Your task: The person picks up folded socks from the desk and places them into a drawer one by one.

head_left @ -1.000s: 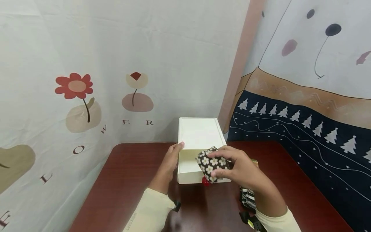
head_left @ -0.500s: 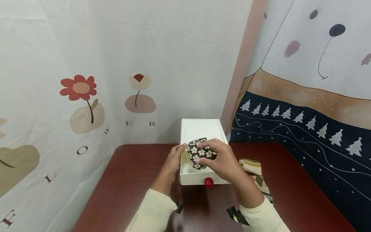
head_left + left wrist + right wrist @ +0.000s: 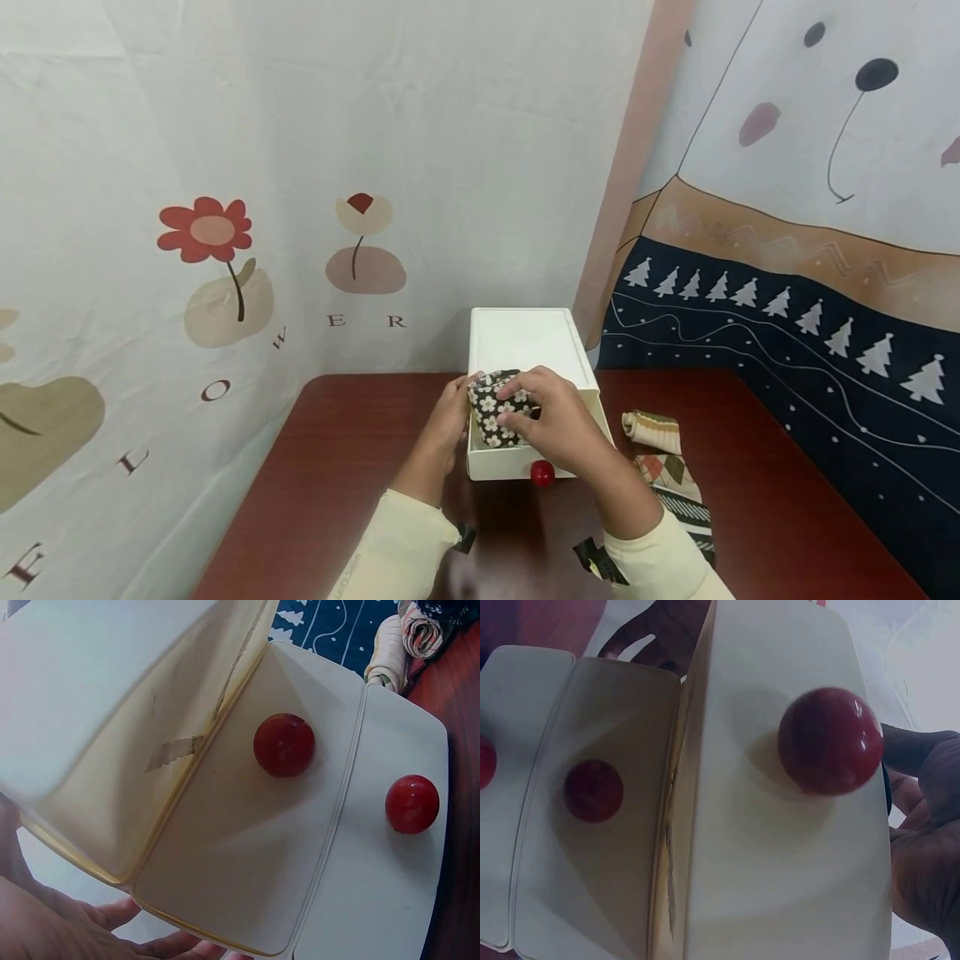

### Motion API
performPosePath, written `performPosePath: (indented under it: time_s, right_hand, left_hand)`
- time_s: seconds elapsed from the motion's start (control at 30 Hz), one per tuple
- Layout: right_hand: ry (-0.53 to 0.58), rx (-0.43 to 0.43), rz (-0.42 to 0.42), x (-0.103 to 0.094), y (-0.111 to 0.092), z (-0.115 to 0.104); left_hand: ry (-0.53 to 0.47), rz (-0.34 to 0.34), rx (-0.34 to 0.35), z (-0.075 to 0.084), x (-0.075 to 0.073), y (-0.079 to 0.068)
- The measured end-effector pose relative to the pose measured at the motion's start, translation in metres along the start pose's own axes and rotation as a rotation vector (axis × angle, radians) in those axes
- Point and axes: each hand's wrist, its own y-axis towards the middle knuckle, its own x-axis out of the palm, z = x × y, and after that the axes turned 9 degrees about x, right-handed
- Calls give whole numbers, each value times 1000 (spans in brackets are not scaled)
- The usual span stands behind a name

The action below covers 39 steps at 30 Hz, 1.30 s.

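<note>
A white drawer unit (image 3: 525,342) stands at the back of the table with its top drawer (image 3: 498,465) pulled out. My right hand (image 3: 558,417) pinches a folded black cloth piece with white flowers (image 3: 491,412) over this drawer, thumb and fingers at its right side. My left hand (image 3: 446,421) rests along the unit's left side, its fingers (image 3: 172,945) nearly straight against the wall in the left wrist view. A red knob (image 3: 829,742) sits on the drawer's front. The cloth hides most of the drawer's inside.
Two lower drawers with red knobs (image 3: 285,745) are closed. Right of the unit lie a cream striped roll (image 3: 652,432), a leaf-patterned cloth piece (image 3: 667,471) and a black-and-white striped one (image 3: 686,512). The red-brown table (image 3: 337,467) meets printed hangings behind.
My right hand has carried the flowered cloth left from the drawer's front right, then slightly down over the opening. The left hand stays at the unit's side. The camera view has shifted slightly.
</note>
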Motion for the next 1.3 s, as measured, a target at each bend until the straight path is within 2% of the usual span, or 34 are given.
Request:
performPosePath:
  time_s: [0.1, 0.33, 0.7, 0.93, 1.3]
  right_hand:
    - [-3, 0, 4, 3, 0, -1]
    - [6, 82, -12, 5, -2, -6]
    - [-162, 152, -14, 8, -4, -11]
    - [-239, 147, 20, 12, 2, -11]
    - [-337, 201, -22, 21, 6, -15]
  left_hand:
    - [-6, 3, -5, 1, 0, -1]
    - [-15, -9, 2, 1, 0, -1]
    - [-13, -17, 9, 3, 0, -5]
    - [-3, -19, 2, 6, 1, -6]
    - [4, -12, 11, 2, 0, -4]
